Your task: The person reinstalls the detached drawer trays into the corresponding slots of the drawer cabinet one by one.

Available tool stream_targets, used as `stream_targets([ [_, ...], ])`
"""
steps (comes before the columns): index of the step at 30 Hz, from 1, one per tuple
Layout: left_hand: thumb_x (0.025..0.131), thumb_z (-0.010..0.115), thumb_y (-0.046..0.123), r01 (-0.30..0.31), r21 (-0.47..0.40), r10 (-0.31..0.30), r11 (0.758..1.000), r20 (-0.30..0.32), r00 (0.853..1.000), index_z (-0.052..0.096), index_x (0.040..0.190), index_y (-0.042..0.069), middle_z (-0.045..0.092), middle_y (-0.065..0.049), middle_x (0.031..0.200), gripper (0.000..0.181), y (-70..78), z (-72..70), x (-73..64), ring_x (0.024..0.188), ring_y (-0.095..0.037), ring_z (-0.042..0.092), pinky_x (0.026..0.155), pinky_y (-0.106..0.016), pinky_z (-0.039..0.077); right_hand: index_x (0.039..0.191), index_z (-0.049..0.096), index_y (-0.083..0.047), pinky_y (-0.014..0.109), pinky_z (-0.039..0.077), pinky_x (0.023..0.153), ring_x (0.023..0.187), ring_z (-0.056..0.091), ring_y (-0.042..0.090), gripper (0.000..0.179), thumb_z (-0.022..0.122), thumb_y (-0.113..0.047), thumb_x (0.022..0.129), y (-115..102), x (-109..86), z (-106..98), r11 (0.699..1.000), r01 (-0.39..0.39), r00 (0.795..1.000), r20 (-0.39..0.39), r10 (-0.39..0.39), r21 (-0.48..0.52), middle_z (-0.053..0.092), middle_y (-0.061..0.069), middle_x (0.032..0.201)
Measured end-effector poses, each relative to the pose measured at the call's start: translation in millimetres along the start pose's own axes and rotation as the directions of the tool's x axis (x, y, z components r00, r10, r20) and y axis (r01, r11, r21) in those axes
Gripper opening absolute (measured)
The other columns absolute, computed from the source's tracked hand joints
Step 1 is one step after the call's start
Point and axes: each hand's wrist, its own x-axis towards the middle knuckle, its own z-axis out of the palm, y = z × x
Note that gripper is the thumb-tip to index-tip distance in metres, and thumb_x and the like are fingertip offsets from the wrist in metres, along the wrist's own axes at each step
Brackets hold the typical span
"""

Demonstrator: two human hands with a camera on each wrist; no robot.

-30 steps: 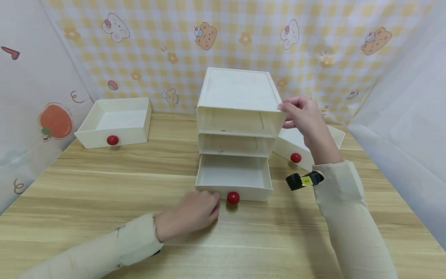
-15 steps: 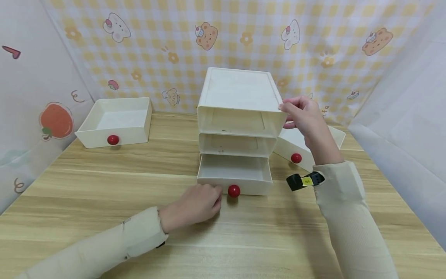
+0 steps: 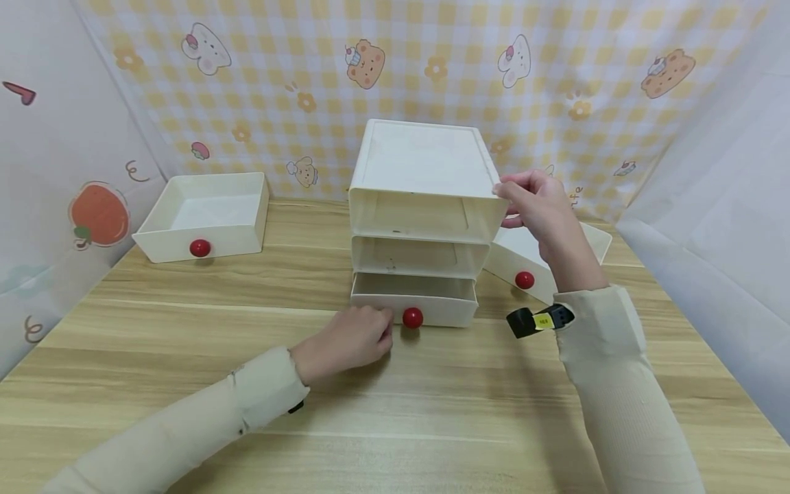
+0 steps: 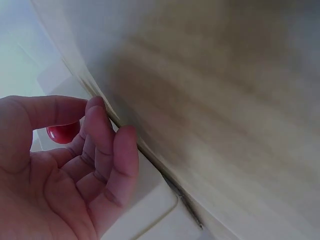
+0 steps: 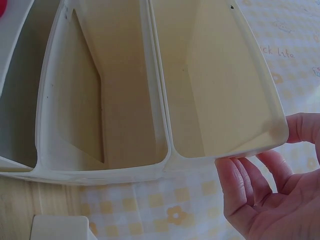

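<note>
A white drawer cabinet (image 3: 426,158) stands mid-table, its upper two compartments without drawers. The bottom drawer (image 3: 447,312) sticks out a little at the front, with a round red knob (image 3: 413,318). Curled fingers of my left hand (image 3: 348,341) press on the drawer front just left of that knob. In the left wrist view, the left hand (image 4: 75,165) has its fingertips at the drawer's lower edge, close to the tabletop. My right hand (image 3: 540,213) grips the cabinet's upper right front corner, thumb on top. The right wrist view shows the right hand's fingers (image 5: 232,187) under the side wall.
One removed white drawer (image 3: 237,235) with a red knob sits at the back left. Another drawer (image 3: 506,264) lies angled behind the right forearm, partly hidden. A checked cloth (image 3: 432,41) hangs behind the wooden table (image 3: 407,439), with pale sheets at both sides.
The bottom drawer has slid back into the cabinet by a good part of its length, my left hand moving along with it. My right hand has stayed on the cabinet's corner.
</note>
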Motion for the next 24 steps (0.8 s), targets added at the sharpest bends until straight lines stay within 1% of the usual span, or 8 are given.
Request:
stream_targets([
  [2, 0.083, 0.055, 0.009, 0.007, -0.018, -0.007, 1.0, 0.005, 1.0, 0.052, 0.07, 0.011, 0.046, 0.003, 0.057, 0.014, -1.6, -0.5, 2.8, 0.049, -0.009, 0.041, 0.04, -0.022, 0.034, 0.101, 0.053, -0.009, 0.016, 0.053, 0.061, 0.066, 0.06, 0.004, 0.018, 0.054, -0.021, 0.089, 0.0, 0.2, 0.1, 1.0, 0.001, 1.0, 0.0, -0.001, 0.001, 0.052, -0.005, 0.091],
  [6, 0.084, 0.053, 0.008, 0.049, -0.048, -0.048, 0.998, 0.031, 0.998, 0.051, 0.07, 0.012, 0.046, 0.003, 0.058, 0.014, -4.0, -1.6, 9.2, 0.049, -0.009, 0.04, 0.04, -0.022, 0.033, 0.102, 0.053, -0.008, 0.017, 0.053, 0.061, 0.066, 0.06, 0.004, 0.018, 0.054, -0.021, 0.089, 0.1, 0.2, -0.1, 1.0, 0.002, 1.0, 0.002, -0.002, -0.007, 0.052, -0.005, 0.091],
  [12, 0.084, 0.055, 0.011, 0.094, -0.021, -0.093, 0.995, 0.05, 0.994, 0.053, 0.071, 0.013, 0.049, 0.002, 0.06, 0.013, -7.0, -2.8, 18.5, 0.049, -0.01, 0.044, 0.04, -0.023, 0.036, 0.102, 0.053, -0.008, 0.017, 0.053, 0.062, 0.066, 0.06, 0.004, 0.018, 0.053, -0.022, 0.089, 0.3, 0.3, -0.2, 1.0, 0.004, 1.0, 0.005, -0.004, -0.017, 0.052, -0.004, 0.093],
  [18, 0.084, 0.054, 0.011, 0.102, -0.02, -0.101, 0.995, 0.066, 0.993, 0.052, 0.071, 0.013, 0.049, 0.003, 0.06, 0.013, -9.0, -4.5, 23.4, 0.049, -0.009, 0.043, 0.04, -0.022, 0.034, 0.102, 0.053, -0.009, 0.018, 0.054, 0.062, 0.067, 0.06, 0.004, 0.019, 0.054, -0.022, 0.089, 0.4, 0.0, -0.2, 1.0, 0.002, 1.0, 0.004, -0.002, -0.019, 0.052, -0.004, 0.092],
  [24, 0.084, 0.055, 0.011, 0.107, -0.018, -0.106, 0.994, 0.061, 0.993, 0.051, 0.071, 0.012, 0.049, 0.002, 0.06, 0.014, -11.5, -5.3, 27.7, 0.051, -0.011, 0.043, 0.041, -0.023, 0.033, 0.102, 0.053, -0.009, 0.018, 0.054, 0.063, 0.067, 0.06, 0.004, 0.019, 0.054, -0.023, 0.089, 0.3, -0.2, -0.1, 1.0, 0.0, 1.0, 0.003, 0.0, -0.023, 0.052, -0.004, 0.093],
])
